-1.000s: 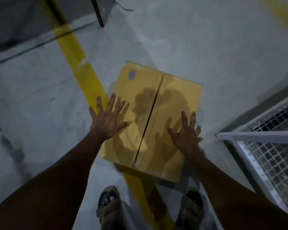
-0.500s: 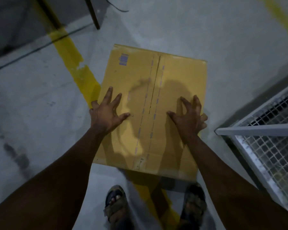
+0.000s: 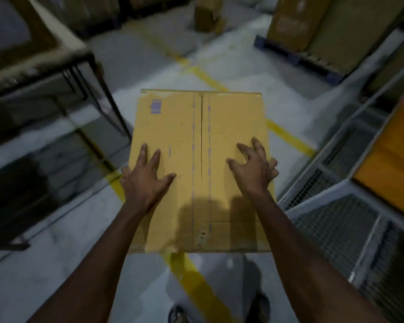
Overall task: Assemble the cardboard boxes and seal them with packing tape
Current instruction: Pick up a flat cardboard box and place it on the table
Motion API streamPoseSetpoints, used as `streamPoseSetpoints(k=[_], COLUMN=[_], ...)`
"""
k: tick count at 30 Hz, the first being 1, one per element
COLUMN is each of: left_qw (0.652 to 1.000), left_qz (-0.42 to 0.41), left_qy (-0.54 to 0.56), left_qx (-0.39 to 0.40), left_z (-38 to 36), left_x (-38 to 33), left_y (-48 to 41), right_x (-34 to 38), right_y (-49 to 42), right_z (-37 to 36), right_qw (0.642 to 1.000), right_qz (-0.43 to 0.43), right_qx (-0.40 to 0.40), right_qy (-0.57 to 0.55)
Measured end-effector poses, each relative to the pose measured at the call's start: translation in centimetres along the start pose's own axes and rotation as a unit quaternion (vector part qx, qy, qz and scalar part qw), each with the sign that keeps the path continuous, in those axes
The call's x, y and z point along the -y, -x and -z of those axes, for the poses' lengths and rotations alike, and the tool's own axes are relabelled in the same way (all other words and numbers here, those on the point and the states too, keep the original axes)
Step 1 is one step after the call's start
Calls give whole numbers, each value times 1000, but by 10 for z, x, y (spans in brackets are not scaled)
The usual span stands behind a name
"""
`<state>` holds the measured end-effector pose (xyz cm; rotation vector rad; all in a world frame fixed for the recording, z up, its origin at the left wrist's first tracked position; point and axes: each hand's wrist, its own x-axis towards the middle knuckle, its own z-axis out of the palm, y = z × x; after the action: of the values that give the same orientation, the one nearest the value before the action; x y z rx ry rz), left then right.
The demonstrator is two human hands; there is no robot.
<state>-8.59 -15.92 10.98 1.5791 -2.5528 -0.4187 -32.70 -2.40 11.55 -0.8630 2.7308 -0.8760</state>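
Observation:
A yellow-brown cardboard box (image 3: 222, 127) fills the middle of the view, its two top flaps folded shut and meeting at a dark centre seam. A small purple printed label sits near its far left corner. My left hand (image 3: 147, 180) lies flat on the left flap with straight, spread fingers, the little finger at the left edge. My right hand (image 3: 254, 169) presses on the right flap with arched fingers, its outer two fingers hooked over the right edge.
A dark metal-legged table (image 3: 63, 66) stands to the left. White wire-mesh cages (image 3: 331, 220) line the right side. Stacked cartons on a blue pallet (image 3: 296, 54) are at the back right, and a small box (image 3: 207, 16) at the back. Yellow floor lines (image 3: 196, 285) run under the box.
The box has come up closer to the camera and squared to me. The view has tilted up, showing the table, cages and stacked cartons. Both hands stay on the flaps.

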Motion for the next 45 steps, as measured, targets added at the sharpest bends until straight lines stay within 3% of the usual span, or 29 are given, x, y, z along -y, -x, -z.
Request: streamPoseSetpoints(k=[6,12,21,24,27,32,35,40,43,45], left_qw=[995,990,988,987,987,976,947,836,796,790], left_qz=[-65,-108,-148,-150,-150,-185,-259,-487,-550,-562], left_qy=[17,20,35,25,-14,-65,-123,-171,-171,-173], left_qx=[-67,-85,8,55,61,96,144,188,187,171], left_z=[145,198,115,80,54,46,43,41,36,32], left_x=[-100,-223,-409,-460,-496,-522,-520,-518,-518,-519], left_y=[31,83,139,154,164,158,165,203,223,231], right_x=[39,-6,-177,-240,-291,-312,-312,-316,-312,-311], right_y=[13,17,2,-8,-14,-19,-13,13,36,49], right_z=[173,309,421,443,457,466,466,470,475,478], right_qw=[997,990,982,984,989,987,986,982,974,972], right_qz=[-12,-36,-130,-142,-112,-114,-114,-155,-184,-178], right_qx=[-79,-134,-128,-83,19,24,31,-1,-39,-49], right_qy=[-18,-20,51,66,96,106,118,108,124,146])
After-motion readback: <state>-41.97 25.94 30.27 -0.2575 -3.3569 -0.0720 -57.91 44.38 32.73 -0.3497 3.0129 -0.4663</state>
